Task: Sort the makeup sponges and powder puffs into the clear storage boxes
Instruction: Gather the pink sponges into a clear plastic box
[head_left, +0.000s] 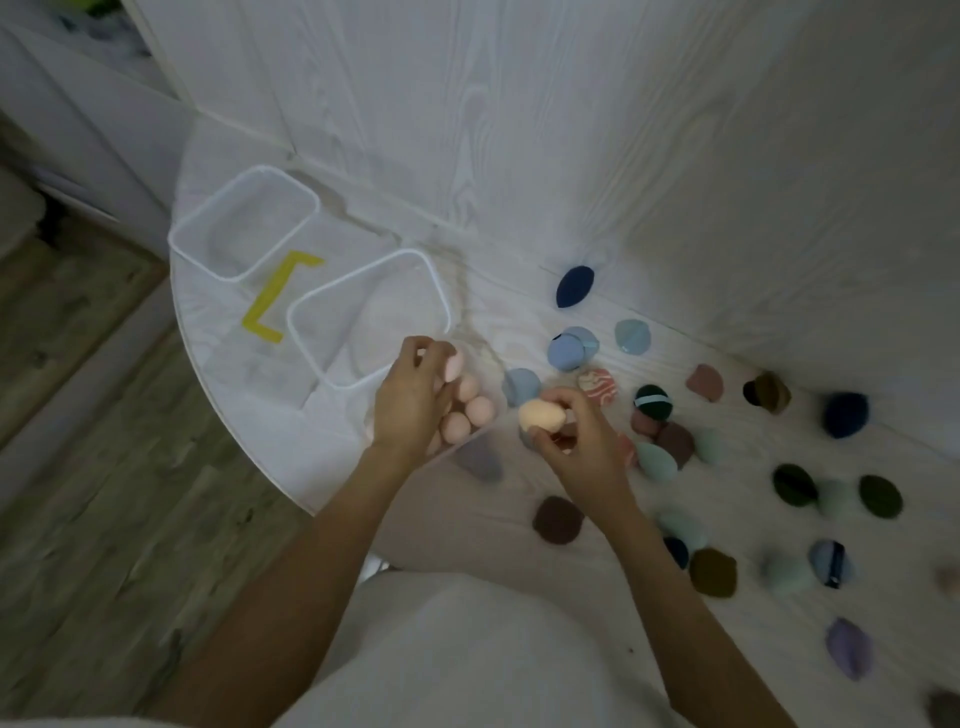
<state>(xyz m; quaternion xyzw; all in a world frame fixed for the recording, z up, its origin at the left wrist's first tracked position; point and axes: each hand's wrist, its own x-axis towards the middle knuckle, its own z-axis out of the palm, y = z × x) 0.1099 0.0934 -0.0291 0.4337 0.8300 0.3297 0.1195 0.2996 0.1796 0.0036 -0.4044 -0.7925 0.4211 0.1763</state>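
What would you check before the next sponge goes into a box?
1. Left hand grips a pink sponge: ok.
2. Right hand grips a peach sponge: ok.
3. Near box open on top: ok.
4. Far box open on top: ok.
5. Container with pink sponges steady under the left hand: cannot tell.
6. Which box takes sponges, which puffs: cannot tell.

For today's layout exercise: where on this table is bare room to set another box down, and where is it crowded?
Bare table lies nearest the left edge, below the yellow tape bracket and left of the left hand. Crowded: right of the right hand, where sponges and puffs scatter, such as the navy sponge.
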